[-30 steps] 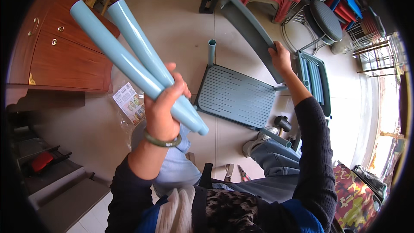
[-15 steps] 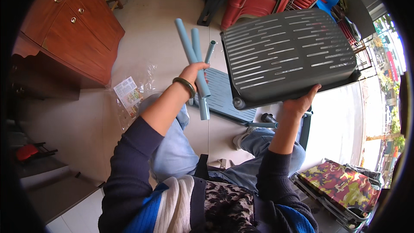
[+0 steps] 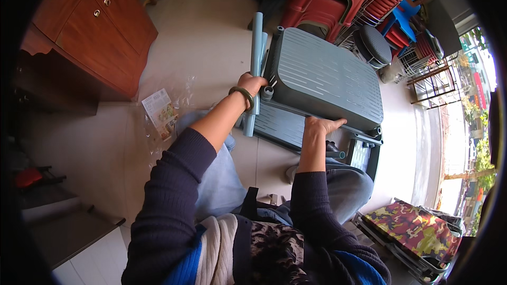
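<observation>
A bundle of pale blue plastic tubes (image 3: 257, 42) stands upright in my left hand (image 3: 249, 89), whose fingers are wrapped round it. Beside that hand is the left end of a grey-green slotted plastic shelf tray (image 3: 327, 76) with round corner sockets; whether the fingers also touch it is hidden. My right hand (image 3: 319, 126) grips the tray's near edge, thumb outside and other fingers out of sight underneath. Below the raised tray lies a second slotted shelf (image 3: 277, 129) on the floor. A short loose tube (image 3: 335, 154) and another tray piece (image 3: 361, 153) are by my right knee.
A wooden cabinet (image 3: 105, 26) stands at the left. Clear plastic wrap and a printed sheet (image 3: 160, 111) lie on the floor. Stacked red stools (image 3: 327, 0) and a round dark seat (image 3: 372, 45) are at the back right. A folded camouflage-patterned chair (image 3: 414, 229) sits near right.
The tray has come down and left, levelling out over the floor shelf. My right hand moved left with it. The tubes in my left hand shifted right and now stand against the tray's left end.
</observation>
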A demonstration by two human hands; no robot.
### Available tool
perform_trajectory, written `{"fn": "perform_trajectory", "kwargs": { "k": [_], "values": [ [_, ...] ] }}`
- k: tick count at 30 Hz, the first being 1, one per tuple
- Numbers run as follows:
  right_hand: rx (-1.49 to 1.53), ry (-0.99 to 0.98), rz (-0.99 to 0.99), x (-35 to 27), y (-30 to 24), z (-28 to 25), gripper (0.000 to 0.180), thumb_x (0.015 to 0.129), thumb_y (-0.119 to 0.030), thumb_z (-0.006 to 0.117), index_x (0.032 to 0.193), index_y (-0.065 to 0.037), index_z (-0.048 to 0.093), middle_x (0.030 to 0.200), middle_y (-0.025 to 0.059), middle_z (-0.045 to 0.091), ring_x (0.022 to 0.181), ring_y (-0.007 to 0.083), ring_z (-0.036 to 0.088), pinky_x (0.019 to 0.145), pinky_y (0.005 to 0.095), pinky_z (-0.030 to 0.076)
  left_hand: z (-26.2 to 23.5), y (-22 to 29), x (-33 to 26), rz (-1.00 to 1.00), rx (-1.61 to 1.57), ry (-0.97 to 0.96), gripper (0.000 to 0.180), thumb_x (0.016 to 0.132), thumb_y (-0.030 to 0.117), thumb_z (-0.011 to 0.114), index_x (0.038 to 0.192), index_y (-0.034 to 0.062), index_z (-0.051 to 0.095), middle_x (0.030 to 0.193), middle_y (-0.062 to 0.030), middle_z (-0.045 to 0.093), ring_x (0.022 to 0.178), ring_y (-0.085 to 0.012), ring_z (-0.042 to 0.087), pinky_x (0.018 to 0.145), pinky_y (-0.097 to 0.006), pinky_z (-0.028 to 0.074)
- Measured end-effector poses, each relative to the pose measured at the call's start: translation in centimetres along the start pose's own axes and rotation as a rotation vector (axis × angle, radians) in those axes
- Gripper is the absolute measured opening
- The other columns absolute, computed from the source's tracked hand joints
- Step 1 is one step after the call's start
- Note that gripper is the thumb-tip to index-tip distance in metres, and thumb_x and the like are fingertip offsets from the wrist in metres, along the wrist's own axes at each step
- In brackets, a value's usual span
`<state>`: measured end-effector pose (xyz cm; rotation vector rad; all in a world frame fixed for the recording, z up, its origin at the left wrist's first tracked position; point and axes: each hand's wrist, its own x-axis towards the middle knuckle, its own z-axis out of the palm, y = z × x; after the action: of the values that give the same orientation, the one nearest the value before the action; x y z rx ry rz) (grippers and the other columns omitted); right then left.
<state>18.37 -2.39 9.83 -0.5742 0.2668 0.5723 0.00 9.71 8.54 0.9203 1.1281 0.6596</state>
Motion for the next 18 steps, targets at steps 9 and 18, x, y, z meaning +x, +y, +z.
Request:
{"fn": "perform_trajectory", "kwargs": {
  "k": [9,18],
  "values": [
    [-0.104,0.052,0.121,-2.8,1.5,-4.9,0.074,0.086,-0.074,0.037,0.136,-0.020,0.044,0.139,0.0017,0.045,0.125,0.0251,0.044,0.103,0.0428,0.040,-2.7,-2.0,1.8,0.247,0.327,0.055,0.034,0.065,0.005,0.066,0.097,-0.0016,0.057,0.082,-0.0081,0.060,0.073,-0.0189,0.058,0.070,-0.031,0.047],
    [-0.320,0.052,0.263,-1.3,-1.8,-14.1,0.070,0.079,-0.067,0.060,0.119,-0.011,0.051,0.102,0.0072,0.059,0.089,0.0258,0.056,0.082,0.0419,0.048,-4.2,-4.2,2.4,0.328,0.334,-0.054,0.034,0.063,0.003,0.062,0.096,0.0006,0.056,0.081,-0.0058,0.056,0.075,-0.0197,0.055,0.071,-0.031,0.045]
  ]
}}
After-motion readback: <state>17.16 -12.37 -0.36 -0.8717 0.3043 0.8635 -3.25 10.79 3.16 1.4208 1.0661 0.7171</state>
